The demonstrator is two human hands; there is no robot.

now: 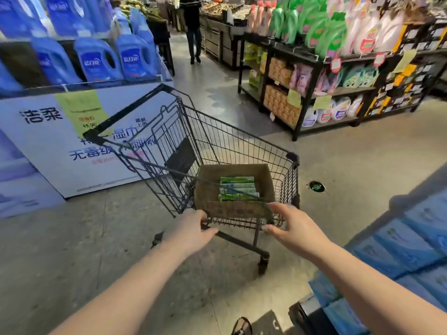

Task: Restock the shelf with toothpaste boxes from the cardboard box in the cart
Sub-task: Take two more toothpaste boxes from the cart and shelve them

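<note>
A dark wire shopping cart stands in the aisle, its front end toward me. Inside it sits an open brown cardboard box with several green and white toothpaste boxes lying flat at the bottom. My left hand curls around the cart's near lower edge at the left corner. At the near right corner, my right hand has its fingers spread, the fingertips touching the cart's wire rim beside the cardboard box.
A display of blue detergent jugs on a white printed base stands to the left. Black shelves with bottles and packs stand at right. Blue packs are stacked at near right. A person walks far down the aisle.
</note>
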